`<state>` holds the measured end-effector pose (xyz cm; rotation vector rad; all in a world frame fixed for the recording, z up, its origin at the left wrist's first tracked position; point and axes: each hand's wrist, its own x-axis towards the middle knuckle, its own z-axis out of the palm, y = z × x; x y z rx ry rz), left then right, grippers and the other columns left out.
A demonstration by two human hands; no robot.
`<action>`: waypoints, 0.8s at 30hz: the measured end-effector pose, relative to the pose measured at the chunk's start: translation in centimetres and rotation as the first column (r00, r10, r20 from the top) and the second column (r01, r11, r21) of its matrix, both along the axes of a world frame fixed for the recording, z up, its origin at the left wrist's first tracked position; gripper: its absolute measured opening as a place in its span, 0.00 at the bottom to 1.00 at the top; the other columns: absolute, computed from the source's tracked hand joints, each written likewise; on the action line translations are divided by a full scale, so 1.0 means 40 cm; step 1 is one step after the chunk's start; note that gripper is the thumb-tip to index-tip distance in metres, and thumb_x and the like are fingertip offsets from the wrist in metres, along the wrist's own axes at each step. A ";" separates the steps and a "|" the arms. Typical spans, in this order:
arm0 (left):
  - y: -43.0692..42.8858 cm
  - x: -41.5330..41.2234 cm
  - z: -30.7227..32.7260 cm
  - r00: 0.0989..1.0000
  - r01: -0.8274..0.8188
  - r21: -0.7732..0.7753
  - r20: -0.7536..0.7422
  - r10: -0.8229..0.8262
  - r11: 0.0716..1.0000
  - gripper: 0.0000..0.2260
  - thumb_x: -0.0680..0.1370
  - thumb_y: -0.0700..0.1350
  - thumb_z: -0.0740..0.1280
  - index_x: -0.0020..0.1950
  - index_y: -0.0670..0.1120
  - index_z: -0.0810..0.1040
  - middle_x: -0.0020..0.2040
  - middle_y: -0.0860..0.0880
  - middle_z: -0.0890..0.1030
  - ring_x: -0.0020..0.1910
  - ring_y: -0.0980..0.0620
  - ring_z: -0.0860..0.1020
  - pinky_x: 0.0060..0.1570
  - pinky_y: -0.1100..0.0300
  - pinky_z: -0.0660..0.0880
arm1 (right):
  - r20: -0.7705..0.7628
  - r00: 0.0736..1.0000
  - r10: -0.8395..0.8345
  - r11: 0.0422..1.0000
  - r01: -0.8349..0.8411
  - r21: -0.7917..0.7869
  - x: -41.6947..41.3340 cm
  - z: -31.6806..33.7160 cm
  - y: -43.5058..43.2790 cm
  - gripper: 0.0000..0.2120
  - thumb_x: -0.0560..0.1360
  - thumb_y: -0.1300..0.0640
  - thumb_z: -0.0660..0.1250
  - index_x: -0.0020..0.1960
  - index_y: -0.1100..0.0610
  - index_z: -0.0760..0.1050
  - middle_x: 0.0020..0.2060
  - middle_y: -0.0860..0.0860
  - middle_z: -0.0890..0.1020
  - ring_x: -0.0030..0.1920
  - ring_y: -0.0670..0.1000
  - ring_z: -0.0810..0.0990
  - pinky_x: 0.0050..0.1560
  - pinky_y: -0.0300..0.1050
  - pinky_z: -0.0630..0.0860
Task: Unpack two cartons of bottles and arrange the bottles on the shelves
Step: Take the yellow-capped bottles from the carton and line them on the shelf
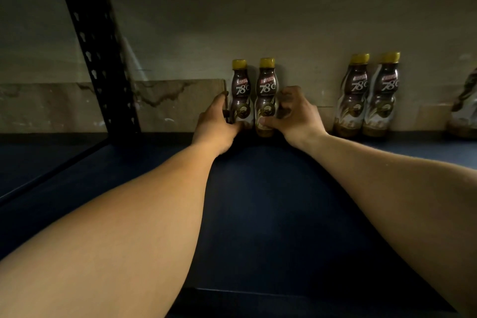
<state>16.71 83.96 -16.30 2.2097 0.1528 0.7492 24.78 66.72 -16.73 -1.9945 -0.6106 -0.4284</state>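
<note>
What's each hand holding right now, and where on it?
The left hand grips the left bottle low on its body; the right hand grips the right bottle beside it, also low. Both stand on the shelf.

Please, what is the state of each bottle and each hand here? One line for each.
First Kopiko bottle: upright, capped, gripped by left hand.
Second Kopiko bottle: upright, capped, gripped by right hand.
Third Kopiko bottle: upright, capped, untouched.
Fourth Kopiko bottle: upright, capped, untouched.

Stockroom or shop back room: slotted black steel rack upright (pixel 95 59), dark blue shelf board (pixel 271 214), identical yellow-capped bottles (pixel 353 95) lined along a stained bare wall (pixel 180 33).
</note>
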 end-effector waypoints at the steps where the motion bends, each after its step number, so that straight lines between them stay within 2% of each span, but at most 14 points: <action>1: 0.000 0.000 -0.001 1.000 0.005 -0.002 0.003 -0.005 1.000 0.31 0.76 0.49 0.74 0.76 0.56 0.65 0.60 0.58 0.74 0.60 0.57 0.71 0.57 0.59 0.68 | 0.004 1.000 -0.002 1.000 0.002 0.001 0.001 0.000 0.000 0.38 0.67 0.48 0.82 0.71 0.49 0.67 0.60 0.47 0.81 0.58 0.48 0.80 0.58 0.42 0.75; 4: 0.004 0.004 -0.002 1.000 0.011 -0.015 -0.005 -0.011 1.000 0.34 0.76 0.49 0.74 0.78 0.56 0.61 0.67 0.54 0.74 0.64 0.56 0.71 0.59 0.59 0.68 | 0.005 1.000 0.021 1.000 -0.021 0.015 0.000 0.001 0.000 0.39 0.68 0.50 0.82 0.72 0.49 0.65 0.62 0.47 0.81 0.59 0.48 0.80 0.61 0.45 0.77; 9: 0.008 0.014 -0.006 0.999 0.037 -0.012 0.016 -0.037 0.999 0.29 0.76 0.48 0.75 0.74 0.56 0.67 0.55 0.61 0.74 0.59 0.59 0.73 0.56 0.60 0.69 | 0.010 0.999 0.054 0.998 -0.054 0.018 0.001 0.001 -0.001 0.38 0.69 0.52 0.81 0.73 0.48 0.66 0.62 0.45 0.81 0.57 0.47 0.81 0.61 0.47 0.79; 12: 0.010 0.020 -0.009 0.998 0.054 -0.017 0.042 -0.054 0.998 0.34 0.76 0.47 0.75 0.77 0.59 0.63 0.62 0.60 0.76 0.60 0.60 0.74 0.61 0.58 0.72 | 0.014 0.998 0.065 0.997 -0.065 0.037 0.002 -0.002 -0.001 0.38 0.69 0.53 0.81 0.73 0.45 0.65 0.58 0.45 0.82 0.56 0.48 0.82 0.61 0.51 0.80; 14: 0.008 0.021 -0.009 0.996 0.072 -0.011 0.056 -0.072 0.997 0.38 0.77 0.45 0.74 0.79 0.64 0.56 0.68 0.61 0.73 0.61 0.61 0.73 0.63 0.57 0.71 | 0.025 0.997 0.074 0.996 -0.075 0.047 -0.003 -0.001 -0.004 0.40 0.69 0.55 0.81 0.74 0.42 0.64 0.56 0.45 0.81 0.55 0.48 0.82 0.59 0.51 0.81; 17: 0.008 0.021 -0.008 0.997 0.068 -0.031 0.046 -0.067 0.997 0.41 0.78 0.44 0.73 0.79 0.66 0.50 0.74 0.58 0.70 0.65 0.59 0.70 0.67 0.56 0.69 | 0.051 0.995 0.091 0.995 -0.094 0.044 -0.010 0.001 -0.009 0.41 0.71 0.55 0.79 0.76 0.39 0.61 0.58 0.46 0.80 0.58 0.49 0.81 0.60 0.49 0.80; 20: 0.010 0.024 -0.010 0.997 0.065 -0.041 0.045 -0.063 0.997 0.41 0.77 0.44 0.73 0.78 0.69 0.51 0.75 0.56 0.70 0.70 0.54 0.71 0.71 0.50 0.69 | 0.051 0.993 0.107 0.993 -0.109 0.040 -0.010 0.002 -0.012 0.43 0.72 0.56 0.79 0.77 0.36 0.58 0.58 0.46 0.80 0.59 0.48 0.81 0.60 0.47 0.79; 24: 0.013 0.029 -0.012 0.997 0.065 -0.040 0.040 -0.064 0.997 0.41 0.77 0.44 0.73 0.78 0.69 0.53 0.73 0.56 0.72 0.69 0.54 0.72 0.71 0.48 0.70 | 0.053 0.994 0.099 0.995 -0.100 0.024 -0.007 0.002 -0.011 0.44 0.71 0.56 0.79 0.77 0.35 0.57 0.56 0.45 0.80 0.56 0.47 0.82 0.56 0.43 0.79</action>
